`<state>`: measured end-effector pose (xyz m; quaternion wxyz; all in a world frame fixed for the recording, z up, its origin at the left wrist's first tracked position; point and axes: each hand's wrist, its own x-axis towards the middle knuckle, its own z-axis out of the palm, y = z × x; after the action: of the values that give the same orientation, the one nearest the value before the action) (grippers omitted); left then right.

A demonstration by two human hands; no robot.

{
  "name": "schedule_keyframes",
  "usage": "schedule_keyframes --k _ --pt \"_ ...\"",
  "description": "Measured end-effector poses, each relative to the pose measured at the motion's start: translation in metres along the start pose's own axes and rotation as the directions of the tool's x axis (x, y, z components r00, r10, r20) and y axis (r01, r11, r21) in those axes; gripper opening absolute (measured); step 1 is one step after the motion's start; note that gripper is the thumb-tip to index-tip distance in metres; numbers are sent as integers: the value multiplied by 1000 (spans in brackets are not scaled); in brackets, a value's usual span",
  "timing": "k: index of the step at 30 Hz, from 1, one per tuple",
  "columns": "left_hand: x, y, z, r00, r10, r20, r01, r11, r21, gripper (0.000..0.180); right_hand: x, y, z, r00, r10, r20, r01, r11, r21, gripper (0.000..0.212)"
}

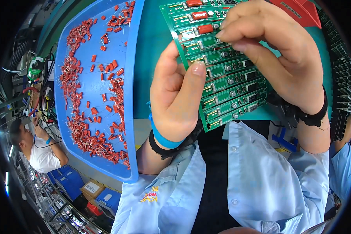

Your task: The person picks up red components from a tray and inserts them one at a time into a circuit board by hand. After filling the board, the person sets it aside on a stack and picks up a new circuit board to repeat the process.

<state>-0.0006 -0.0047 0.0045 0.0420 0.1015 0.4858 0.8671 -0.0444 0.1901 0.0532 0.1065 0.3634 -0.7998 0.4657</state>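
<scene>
your left hand (174, 99) — fingers curled, thumb pressed flat on the near left edge of the board (218, 66), gripping it from the left side. a blue band (162, 138) and a black strap sit on that wrist.

your right hand (279, 54) — fingers bunched together over the far part of the board, tips pinched down at a red part (205, 28) on its face; whether they have hold of that part you cannot tell from here. a black strap wraps this wrist too.

board — green panel, held up between both hands, tilted, centre of the scene, above the teal table (154, 50). rows of small repeated circuits, red parts (194, 3) seated at the far end.

tray (132, 89) — blue, long, left of the board, just beside your left hand. loose red parts (105, 97) with wire legs scattered in it, thickest along both long sides.

red bin (300, 11) — far right, partly behind your right hand.

racks (345, 78) — dark, right edge, holding more boards.

a person in a white shirt (41, 156) — far left, well apart, at a cluttered bench.

blue crates (68, 181) — near left, below the tray.
</scene>
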Motion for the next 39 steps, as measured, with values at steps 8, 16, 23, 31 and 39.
schedule_keyframes --k 8,16,23,31,39 --pt "-2 -3 -1 1000 13 -3 -13 999 29 48 10 -5 8 1000 -17 25 19 996 -90 20" --pt "-2 -2 -1 1000 22 17 -22 999 34 48 7 -8 -2 998 -43 55 52 981 -186 20" --pt "-2 -3 -2 1000 -16 -5 16 1000 24 48 10 -15 -1 994 -65 85 85 961 -262 21" --pt "-2 0 1 999 -46 -11 46 999 2 48 16 -24 -1 994 14 104 13 966 -260 21" --pt "-2 -2 -2 1000 -20 6 20 999 42 49 19 -30 -3 984 130 126 -95 963 -254 22"
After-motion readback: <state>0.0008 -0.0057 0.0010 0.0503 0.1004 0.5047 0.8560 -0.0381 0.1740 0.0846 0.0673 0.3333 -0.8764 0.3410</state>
